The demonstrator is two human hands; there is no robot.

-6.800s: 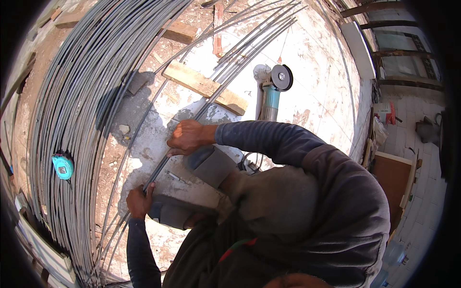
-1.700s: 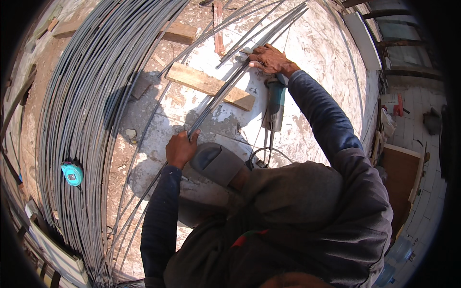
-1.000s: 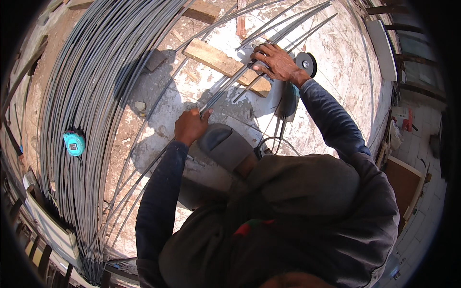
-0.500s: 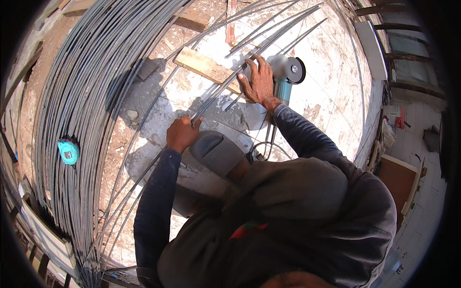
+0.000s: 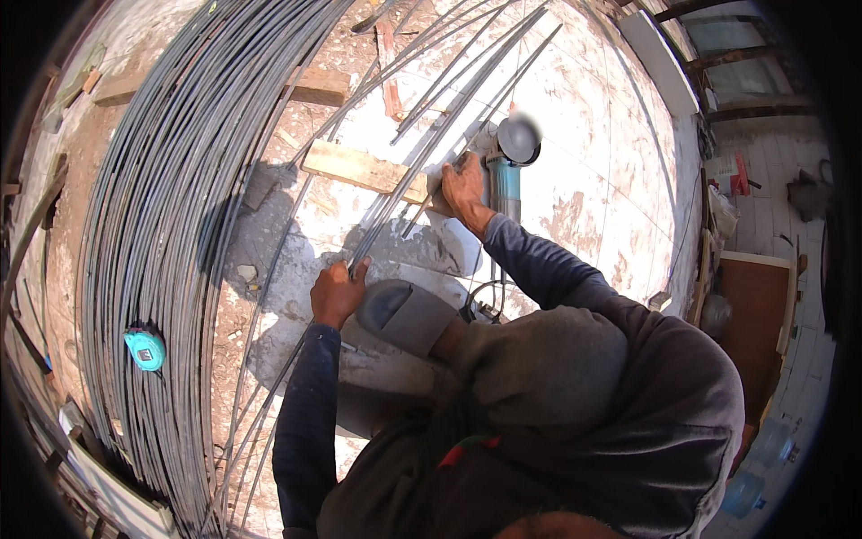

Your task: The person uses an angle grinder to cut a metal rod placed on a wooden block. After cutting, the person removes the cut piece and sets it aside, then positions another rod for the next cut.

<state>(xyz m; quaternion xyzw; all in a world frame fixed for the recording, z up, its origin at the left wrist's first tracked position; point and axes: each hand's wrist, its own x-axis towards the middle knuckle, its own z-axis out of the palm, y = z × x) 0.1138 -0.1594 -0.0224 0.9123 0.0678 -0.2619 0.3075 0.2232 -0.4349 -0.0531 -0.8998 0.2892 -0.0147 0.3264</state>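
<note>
A thin bundle of steel rods [image 5: 429,154] runs slantwise across a wooden plank [image 5: 364,167]. My left hand [image 5: 338,295] is closed round the rods near their lower part, beside my shoe [image 5: 406,314]. Just right of the bundle lies a separate steel rod [image 5: 518,75], its near end on the floor. My right hand [image 5: 464,190] has its fingers curled onto this rod, partly hiding it. Close beside that hand, an angle grinder [image 5: 505,184] with a teal body rests on the floor, its disc facing up and partly blurred.
A large bundle of long rods [image 5: 184,198] curves along the left, with a teal tape measure [image 5: 145,349] on it. Wood blocks [image 5: 321,86] lie beyond. The grinder's cable [image 5: 485,292] loops near my shoe. A brown board [image 5: 752,323] and water bottles [image 5: 743,494] are at the right.
My right hand has moved off the bundle to the separate rod, and its outstretched fingers have curled. My left hand keeps its hold. The whole view has shifted somewhat.
</note>
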